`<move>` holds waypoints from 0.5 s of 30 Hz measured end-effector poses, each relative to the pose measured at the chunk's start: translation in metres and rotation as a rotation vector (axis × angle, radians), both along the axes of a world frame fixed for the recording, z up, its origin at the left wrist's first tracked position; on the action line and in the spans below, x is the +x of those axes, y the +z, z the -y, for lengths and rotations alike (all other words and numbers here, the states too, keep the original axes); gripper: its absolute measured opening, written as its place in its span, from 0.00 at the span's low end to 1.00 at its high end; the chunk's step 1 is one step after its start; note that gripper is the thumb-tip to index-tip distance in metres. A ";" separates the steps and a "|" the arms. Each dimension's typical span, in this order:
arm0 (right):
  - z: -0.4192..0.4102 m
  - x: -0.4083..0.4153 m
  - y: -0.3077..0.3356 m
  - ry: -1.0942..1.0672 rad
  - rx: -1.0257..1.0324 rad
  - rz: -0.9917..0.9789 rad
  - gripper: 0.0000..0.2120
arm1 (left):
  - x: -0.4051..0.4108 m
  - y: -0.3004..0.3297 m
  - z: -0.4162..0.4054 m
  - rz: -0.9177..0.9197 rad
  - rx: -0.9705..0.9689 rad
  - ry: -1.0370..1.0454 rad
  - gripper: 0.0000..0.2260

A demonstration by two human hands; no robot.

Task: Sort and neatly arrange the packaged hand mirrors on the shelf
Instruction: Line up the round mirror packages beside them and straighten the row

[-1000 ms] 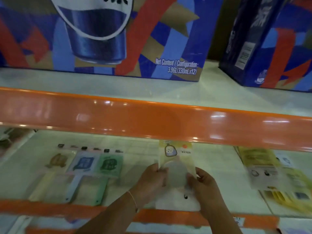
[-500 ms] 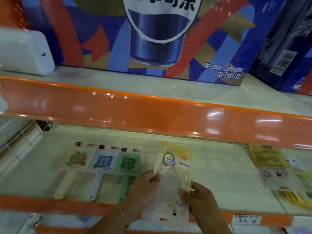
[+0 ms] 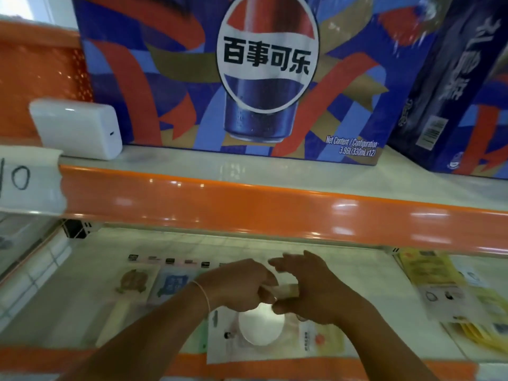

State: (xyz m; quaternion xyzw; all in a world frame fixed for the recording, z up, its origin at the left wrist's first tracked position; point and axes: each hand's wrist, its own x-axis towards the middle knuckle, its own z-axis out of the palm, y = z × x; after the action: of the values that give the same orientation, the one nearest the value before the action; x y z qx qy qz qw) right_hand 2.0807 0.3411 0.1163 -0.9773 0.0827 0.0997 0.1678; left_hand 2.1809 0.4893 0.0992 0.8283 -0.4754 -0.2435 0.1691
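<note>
Mirror packet (image 3: 261,332) lies just under my grips; left hand (image 3: 242,284) and right hand (image 3: 310,292) pinch its handle end (image 3: 288,290). Placing step; next, align it beside the row (image 3: 154,281).

The big blue carton (image 3: 233,78) on the upper shelf bears a round red, white and blue Pepsi logo with "百事可乐" across it, and at the carton's lower right stands "Net Content / Configuration: 3.96L(330mLx12)". Far left of the carton, a white paper tag (image 3: 27,185) on the shelf edge shows a handwritten "0". Print on the mirror packs below the carton is too blurred to read.
</note>
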 end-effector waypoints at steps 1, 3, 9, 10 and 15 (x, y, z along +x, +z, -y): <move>-0.001 0.003 0.001 -0.021 0.121 -0.050 0.28 | 0.000 0.003 0.003 0.068 0.000 -0.053 0.11; 0.001 0.005 -0.002 -0.035 0.225 -0.062 0.15 | 0.002 0.007 0.005 0.222 -0.084 -0.088 0.08; 0.027 -0.009 -0.027 -0.209 0.656 0.153 0.03 | -0.006 -0.018 -0.005 0.593 -0.410 0.429 0.26; 0.028 -0.014 -0.033 -0.301 0.785 0.171 0.04 | -0.011 -0.021 -0.008 0.483 -0.443 0.591 0.30; 0.023 -0.027 -0.067 -0.712 1.265 0.166 0.10 | -0.041 -0.024 -0.010 -0.985 -0.357 0.889 0.25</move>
State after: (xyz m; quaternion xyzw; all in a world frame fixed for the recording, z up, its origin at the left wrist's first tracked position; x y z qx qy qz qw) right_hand 2.0533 0.3177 0.0489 -0.6117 0.3089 -0.0067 0.7282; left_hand 2.1399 0.4997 0.0754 0.6970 0.0092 -0.4170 0.5833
